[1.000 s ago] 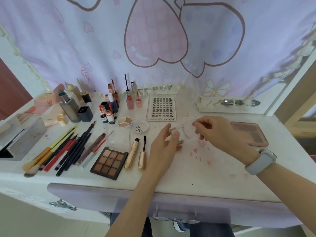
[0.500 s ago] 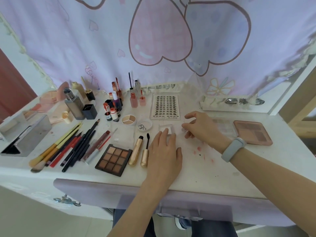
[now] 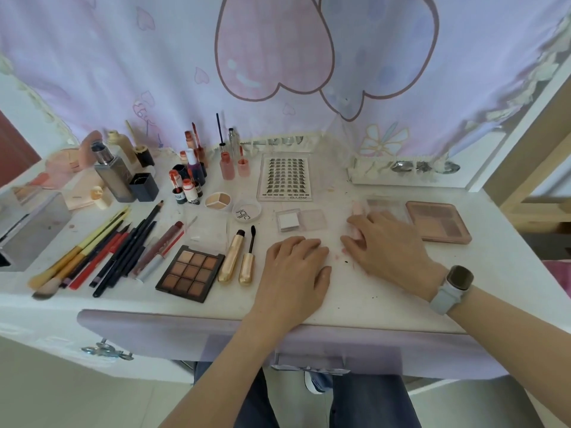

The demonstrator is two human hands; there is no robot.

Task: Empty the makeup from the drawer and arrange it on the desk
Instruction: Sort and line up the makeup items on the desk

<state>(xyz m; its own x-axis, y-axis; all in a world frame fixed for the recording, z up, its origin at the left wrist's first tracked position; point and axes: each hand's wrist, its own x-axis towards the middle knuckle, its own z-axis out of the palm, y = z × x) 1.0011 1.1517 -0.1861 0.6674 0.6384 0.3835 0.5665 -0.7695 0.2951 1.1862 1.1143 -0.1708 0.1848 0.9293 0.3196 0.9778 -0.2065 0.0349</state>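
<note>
Both hands are down on the tabletop [image 3: 386,301] right now. The left hand [image 3: 293,273] lies flat with fingers straight, holding nothing. The right hand [image 3: 389,245] has its fingers loosely around a small pale pink item [image 3: 357,208], though honestly the view is too blurry to say whether that's a real grip or just a touch.

The makeup is already spread out: brushes and pencils [image 3: 102,245] fanned at the left, the brown eyeshadow palette [image 3: 190,273] beside two gold tubes [image 3: 238,261], the lash card [image 3: 285,176] at the back, a small clear case [image 3: 301,220] in the middle, and a pink palette [image 3: 438,222] at the right.

If I were doing this step, I'd slide the pink item into line with the clear case rather than lift it over things (less chance of knocking the upright lipsticks [image 3: 185,189] at the back).

Open room is mostly front-centre and front-right. Watch the front edge near both wrists, and the pink palette, which sits fairly near the right edge.
</note>
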